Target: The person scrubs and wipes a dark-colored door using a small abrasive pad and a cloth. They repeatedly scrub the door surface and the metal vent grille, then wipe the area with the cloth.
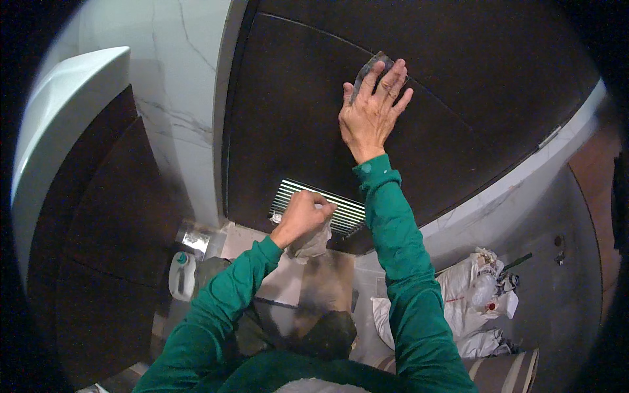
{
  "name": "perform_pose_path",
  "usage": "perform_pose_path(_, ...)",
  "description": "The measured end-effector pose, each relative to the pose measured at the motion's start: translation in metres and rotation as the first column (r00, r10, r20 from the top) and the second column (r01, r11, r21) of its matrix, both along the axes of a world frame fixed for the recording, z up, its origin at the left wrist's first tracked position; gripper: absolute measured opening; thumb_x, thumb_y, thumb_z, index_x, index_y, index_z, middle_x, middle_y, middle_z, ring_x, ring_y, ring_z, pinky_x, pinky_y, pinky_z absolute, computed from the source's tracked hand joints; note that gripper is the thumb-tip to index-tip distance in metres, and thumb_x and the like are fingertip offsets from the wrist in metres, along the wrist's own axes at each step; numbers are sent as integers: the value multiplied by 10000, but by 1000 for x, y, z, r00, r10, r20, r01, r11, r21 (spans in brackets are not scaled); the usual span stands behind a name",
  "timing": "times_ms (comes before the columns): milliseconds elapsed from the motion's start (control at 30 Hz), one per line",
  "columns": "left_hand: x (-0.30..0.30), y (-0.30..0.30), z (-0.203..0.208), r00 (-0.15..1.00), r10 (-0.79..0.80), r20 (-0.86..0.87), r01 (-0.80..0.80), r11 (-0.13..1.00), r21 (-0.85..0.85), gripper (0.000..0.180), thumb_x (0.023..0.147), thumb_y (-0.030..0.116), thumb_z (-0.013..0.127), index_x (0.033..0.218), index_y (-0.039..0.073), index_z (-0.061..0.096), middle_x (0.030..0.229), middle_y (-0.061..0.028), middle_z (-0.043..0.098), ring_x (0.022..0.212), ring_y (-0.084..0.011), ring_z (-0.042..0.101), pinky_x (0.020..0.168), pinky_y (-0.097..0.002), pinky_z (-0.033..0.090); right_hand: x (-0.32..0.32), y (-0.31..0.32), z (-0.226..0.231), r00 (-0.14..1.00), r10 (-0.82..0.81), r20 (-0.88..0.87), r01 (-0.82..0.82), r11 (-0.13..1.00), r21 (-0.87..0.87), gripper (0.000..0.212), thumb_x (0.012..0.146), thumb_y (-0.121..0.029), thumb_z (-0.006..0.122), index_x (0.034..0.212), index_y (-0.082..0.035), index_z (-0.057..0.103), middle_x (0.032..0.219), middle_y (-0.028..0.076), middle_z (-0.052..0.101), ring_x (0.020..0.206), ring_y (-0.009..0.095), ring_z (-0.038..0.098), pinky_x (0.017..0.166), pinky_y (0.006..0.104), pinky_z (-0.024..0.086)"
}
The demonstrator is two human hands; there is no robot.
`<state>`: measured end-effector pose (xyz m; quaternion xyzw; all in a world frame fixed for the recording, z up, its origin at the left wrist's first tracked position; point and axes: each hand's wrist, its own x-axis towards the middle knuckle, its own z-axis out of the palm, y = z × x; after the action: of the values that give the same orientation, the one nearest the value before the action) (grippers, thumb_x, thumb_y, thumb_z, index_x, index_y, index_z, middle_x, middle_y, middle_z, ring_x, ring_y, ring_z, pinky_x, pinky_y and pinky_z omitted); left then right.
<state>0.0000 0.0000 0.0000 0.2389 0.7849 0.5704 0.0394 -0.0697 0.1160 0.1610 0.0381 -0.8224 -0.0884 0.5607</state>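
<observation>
My right hand (373,118) is pressed against the dark brown panel (295,98), its fingers spread over a flat grey pad (364,72). The thumb lies along the pad's left side, and a thin line runs across the panel on both sides of it. Lower down, my left hand (303,213) is closed in front of a slatted metal grille (348,208). From its fingers hangs a crumpled greyish-white cloth (313,242), partly hidden behind the hand.
White marbled wall (177,85) borders the panel on the left, with a white basin (72,85) jutting out beyond it. A white jug with a green cap (182,275) stands at lower left. White sacks and wrapping (465,281) lie on the floor at right.
</observation>
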Motion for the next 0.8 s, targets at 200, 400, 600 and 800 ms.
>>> perform_pose_path(200,-7,-7,-1,992,115,-43,-116,993,-18,387,746,282,710,921,-62,739,838,-281,704,811,-381,717,784,-407,562,71,-3,-89,900,-33,434,101,986,-135,636,974,-270,537,1515,-19,315,1609,282,154,1494,440,150,1169,604,136)
perform_pose_path(400,-26,-27,-1,899,86,429,-213,942,258,272,690,137,710,862,-74,709,807,-156,704,745,-237,676,683,-373,544,164,35,-110,913,391,117,-234,737,-634,503,1060,-264,358,1482,7,401,1611,275,166,1437,429,323,1167,464,256)
perform_pose_path(600,-16,-13,-4,773,-304,557,-154,762,629,79,741,-31,664,813,-58,644,842,-128,658,750,-207,662,687,-367,578,209,68,-99,561,682,-469,-183,-450,-874,579,1070,-428,378,1461,-5,443,1458,108,511,1305,265,520,1097,386,392)
perform_pose_path(800,12,28,-7,396,-716,575,-32,615,788,295,1004,256,502,1086,15,652,1067,-112,697,892,-228,698,809,-387,593,205,56,-146,586,741,-326,74,-450,-890,564,1065,-403,415,1474,-14,420,1468,91,492,1335,213,477,1126,374,363)
